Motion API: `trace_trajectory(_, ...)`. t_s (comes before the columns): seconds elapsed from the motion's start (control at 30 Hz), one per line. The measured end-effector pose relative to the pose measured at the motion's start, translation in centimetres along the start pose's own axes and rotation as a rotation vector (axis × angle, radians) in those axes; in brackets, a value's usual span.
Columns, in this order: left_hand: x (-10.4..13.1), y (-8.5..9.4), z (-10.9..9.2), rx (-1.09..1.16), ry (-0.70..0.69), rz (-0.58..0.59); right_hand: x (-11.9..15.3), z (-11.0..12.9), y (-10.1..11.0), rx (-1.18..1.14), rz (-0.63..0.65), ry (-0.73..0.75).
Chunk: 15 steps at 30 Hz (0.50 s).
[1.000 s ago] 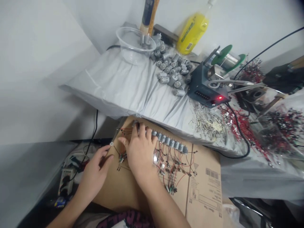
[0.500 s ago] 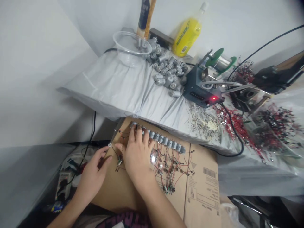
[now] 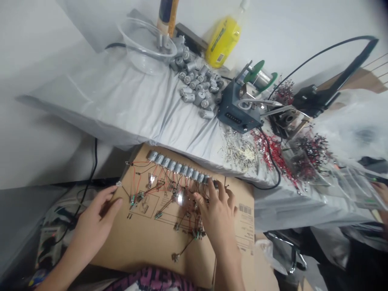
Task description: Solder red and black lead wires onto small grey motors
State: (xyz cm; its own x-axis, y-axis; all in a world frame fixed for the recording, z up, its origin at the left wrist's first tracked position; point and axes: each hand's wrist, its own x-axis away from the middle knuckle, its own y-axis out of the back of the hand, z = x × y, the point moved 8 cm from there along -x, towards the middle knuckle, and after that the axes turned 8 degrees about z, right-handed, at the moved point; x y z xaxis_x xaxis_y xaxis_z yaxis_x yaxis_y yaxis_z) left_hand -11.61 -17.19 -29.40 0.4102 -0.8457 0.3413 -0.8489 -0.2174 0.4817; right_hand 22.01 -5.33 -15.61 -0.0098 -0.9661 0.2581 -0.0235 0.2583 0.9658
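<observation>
A row of small silver motors (image 3: 178, 167) runs along the far side of a cardboard box (image 3: 121, 250), with red and black wires (image 3: 157, 188) and small parts trailing toward me. My right hand (image 3: 218, 212) lies over the row's right end, fingers apart, fingertips touching the last motors and partly covering them. At the box's left edge is my left hand (image 3: 97, 216), its thumb apart from its fingers. Those fingertips are close to a small whitish part (image 3: 119, 184) on a wire; whether they touch it I cannot tell.
On the covered table (image 3: 100, 101) behind are a pile of motors (image 3: 200, 83), a clear plastic bowl (image 3: 148, 60), a yellow bottle (image 3: 224, 40) and a soldering station (image 3: 239, 107) with a solder spool (image 3: 260, 76). Red wire bundles (image 3: 273, 155) lie at the right. Another person's hand (image 3: 380, 194) shows at the right edge.
My right hand has moved from the row's left end to its right end, uncovering the left motors. My left hand stays by the box's left edge. The view has shifted right.
</observation>
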Motion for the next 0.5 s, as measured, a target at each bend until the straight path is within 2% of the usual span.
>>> trace_trajectory(0.1, 0.0, -0.2, 0.2, 0.057, 0.043, 0.035, 0.0, -0.7, -0.7, 0.013, 0.007, -0.018)
trace_trajectory(0.3, 0.0, -0.3, -0.1, 0.099, 0.071, 0.063, -0.2, -0.6, -1.1, 0.023, 0.028, -0.051)
trace_trajectory(0.5, -0.1, -0.3, 0.2, 0.084, 0.095, 0.060, 0.0, 1.0, -0.6, 0.024, 0.018, -0.017)
